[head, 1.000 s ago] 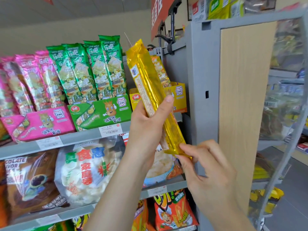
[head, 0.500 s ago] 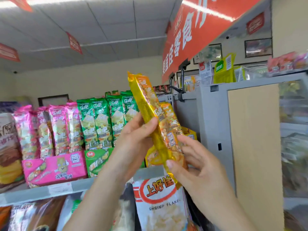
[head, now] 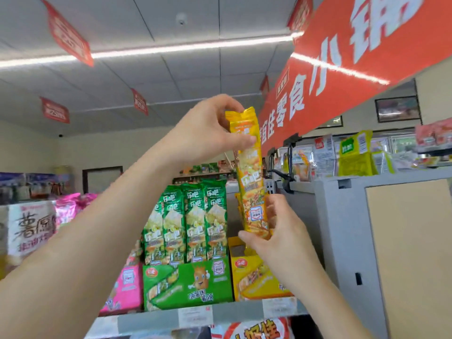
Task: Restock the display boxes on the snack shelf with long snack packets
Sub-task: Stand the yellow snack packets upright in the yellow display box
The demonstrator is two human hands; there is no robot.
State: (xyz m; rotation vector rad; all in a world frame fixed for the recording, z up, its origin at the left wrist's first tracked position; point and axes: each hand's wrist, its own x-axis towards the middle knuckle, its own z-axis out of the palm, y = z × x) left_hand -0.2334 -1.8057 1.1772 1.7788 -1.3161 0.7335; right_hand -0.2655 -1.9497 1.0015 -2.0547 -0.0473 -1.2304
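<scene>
Two hands in my head view: my left hand [head: 208,135] pinches the top of the long yellow snack packet [head: 250,177], my right hand [head: 283,236] curls round its lower end. It stands upright just above the yellow display box [head: 249,285] at the right end of the shelf [head: 151,319].

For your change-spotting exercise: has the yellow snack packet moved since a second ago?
Yes. The yellow snack packet has risen and turned upright: its lower end, earlier below the yellow display box, is now at its opening.
</scene>
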